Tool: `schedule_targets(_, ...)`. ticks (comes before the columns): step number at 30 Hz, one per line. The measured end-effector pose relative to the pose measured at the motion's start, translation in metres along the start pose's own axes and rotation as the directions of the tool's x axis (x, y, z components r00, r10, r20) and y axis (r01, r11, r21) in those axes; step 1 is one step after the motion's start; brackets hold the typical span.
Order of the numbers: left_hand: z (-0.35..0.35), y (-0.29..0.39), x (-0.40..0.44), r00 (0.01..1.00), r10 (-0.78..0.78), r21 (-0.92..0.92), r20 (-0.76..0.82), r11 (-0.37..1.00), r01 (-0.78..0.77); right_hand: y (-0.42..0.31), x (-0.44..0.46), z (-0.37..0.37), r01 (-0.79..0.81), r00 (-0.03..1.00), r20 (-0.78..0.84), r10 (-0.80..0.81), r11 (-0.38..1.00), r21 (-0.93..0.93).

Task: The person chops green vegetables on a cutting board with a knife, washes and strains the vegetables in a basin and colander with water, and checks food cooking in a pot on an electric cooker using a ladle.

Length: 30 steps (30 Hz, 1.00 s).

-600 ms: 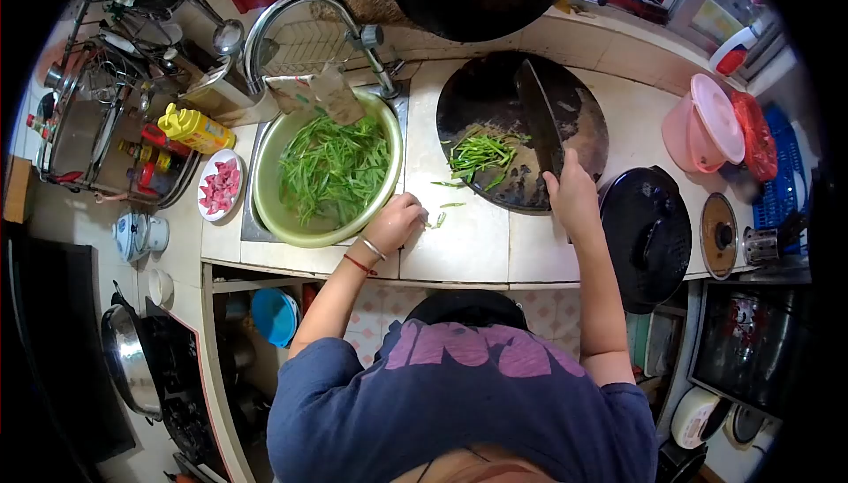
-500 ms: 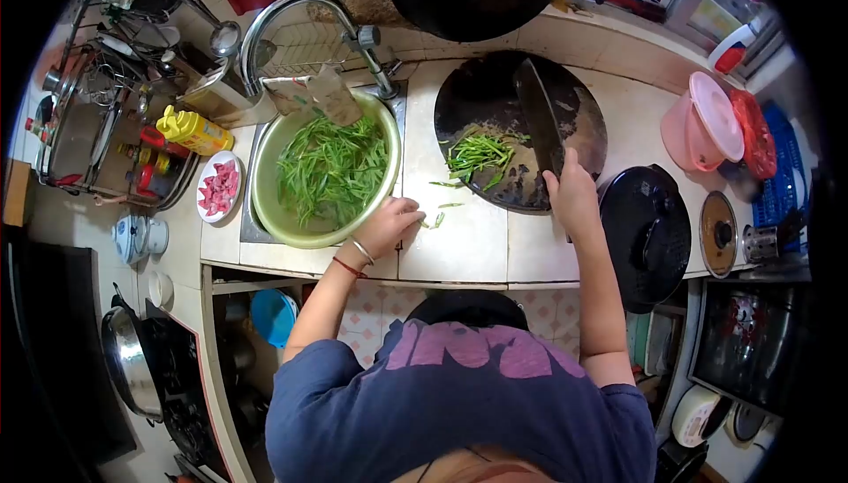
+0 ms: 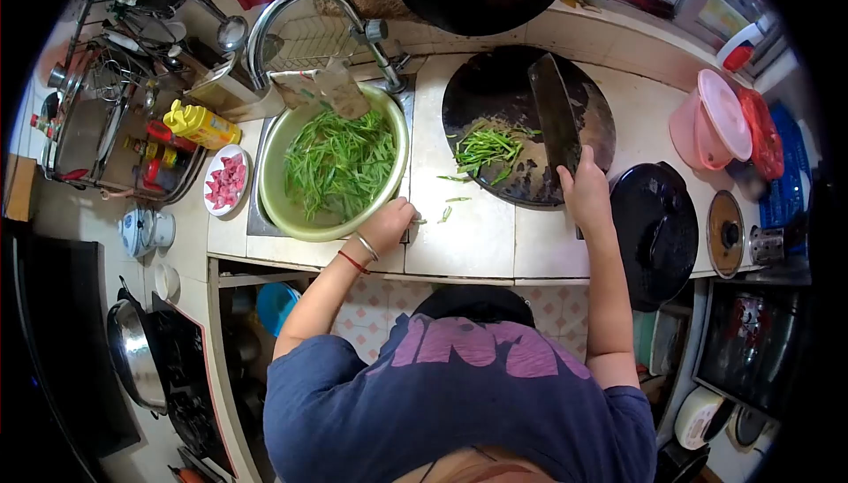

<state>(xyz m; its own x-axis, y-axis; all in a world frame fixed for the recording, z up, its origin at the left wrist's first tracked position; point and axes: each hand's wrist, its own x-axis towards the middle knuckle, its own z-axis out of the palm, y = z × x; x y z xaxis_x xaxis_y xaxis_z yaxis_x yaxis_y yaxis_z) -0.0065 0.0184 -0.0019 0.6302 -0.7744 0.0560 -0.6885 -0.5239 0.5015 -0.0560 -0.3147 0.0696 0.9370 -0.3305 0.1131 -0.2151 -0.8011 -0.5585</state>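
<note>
Kitchen counter [image 3: 468, 249] from above, left to right; 12 o'clock points away from the person. A white plate [image 3: 216, 209] bears pink meat [image 3: 227, 184]. Beside it a pale green basin [image 3: 314, 233] holds long leafy greens [image 3: 343, 158]. The left hand [image 3: 386, 228] lies at the basin's near edge, at about 5 o'clock from the basin's middle. Its fingers are curled and close together; a pale scrap shows at their tips, but whether it is pinched or merely touched cannot be told. The left forearm points between 1 and 2 o'clock.

Key relation: loose cut pieces [image 3: 446, 215] lie on the counter at about 2 o'clock from the left hand, near its fingertips and well apart from the right. The nearest piece tilts from 1 to 7 o'clock; the others run roughly 9 to 3.

Farther right, a pile of cut greens [image 3: 486, 149] sits at the 8 o'clock side of the round dark board [image 3: 477, 77], nearer the right hand [image 3: 586, 190]. That hand is closed around the knife [image 3: 556, 112], its forearm pointing almost to 12. The broad blade extends toward 11 o'clock over the board, just beside the pile; contact with the wood is unclear.
</note>
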Motion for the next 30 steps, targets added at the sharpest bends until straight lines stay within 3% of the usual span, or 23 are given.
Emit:
schedule_targets(2,0.004,0.002,-0.001,1.000,-0.018,0.154,0.012,0.988,0.015,-0.002,-0.001,-0.001,0.005,1.000,-0.017,-0.005,1.000,0.001)
schedule_targets(6,0.004,0.003,0.011,0.999,-0.045,0.106,-0.007,0.993,0.046,0.001,0.000,0.001,0.018,0.999,-0.041,-0.019,1.000,-0.022)
schedule_targets(8,-0.002,0.004,0.037,0.983,-0.065,-0.019,-0.171,0.998,0.062,0.000,-0.001,0.002,0.002,1.000,-0.016,-0.003,1.000,-0.030)
schedule_targets(12,-0.018,0.047,0.121,0.894,0.017,-0.121,-0.447,0.989,-0.080,-0.008,-0.001,0.002,0.039,0.999,-0.017,-0.039,0.999,-0.013)
schedule_targets(17,-0.008,0.050,0.154,0.931,0.122,0.067,-0.343,0.992,-0.105,-0.017,-0.004,0.004,0.087,0.996,-0.008,-0.088,0.994,-0.071)
schedule_targets(19,-0.008,0.042,0.135,0.873,0.052,-0.025,-0.485,0.997,-0.073,-0.014,-0.002,0.003,0.065,0.998,0.001,-0.065,0.994,-0.093)
schedule_targets(20,-0.010,0.035,0.122,0.808,0.087,0.016,-0.583,0.995,-0.096,-0.013,-0.003,0.003,0.042,0.999,0.010,-0.041,0.993,-0.112)
schedule_targets(21,-0.014,0.031,0.104,0.852,-0.039,-0.048,-0.521,0.999,0.017,-0.009,-0.002,0.005,0.034,0.999,0.010,-0.033,0.994,-0.106)
schedule_targets(23,-0.009,0.016,0.077,0.942,-0.126,-0.065,-0.312,0.992,0.111,-0.003,0.001,0.006,0.047,0.999,0.003,-0.047,0.996,-0.080)
schedule_targets(24,-0.002,0.016,0.071,0.943,-0.124,-0.063,-0.310,0.992,0.110,-0.004,0.001,0.006,0.045,0.999,0.001,-0.045,0.996,-0.078)
schedule_targets(26,0.009,0.018,0.062,0.968,0.040,0.123,-0.247,0.992,-0.010,-0.010,0.001,0.003,0.028,0.999,0.021,-0.027,0.997,-0.071)
schedule_targets(27,0.009,0.022,0.061,0.968,0.038,0.123,-0.248,0.992,-0.007,-0.014,0.001,0.001,0.030,0.999,0.023,-0.029,0.997,-0.070)
schedule_targets(29,0.007,0.028,0.060,0.998,-0.003,-0.014,-0.069,1.000,0.002,-0.020,0.000,-0.001,0.057,0.997,0.064,-0.051,0.995,-0.085)
schedule_targets(30,0.009,0.031,0.061,0.998,-0.032,-0.050,-0.055,0.998,0.029,-0.022,0.000,-0.002,0.056,0.997,0.067,-0.050,0.995,-0.085)
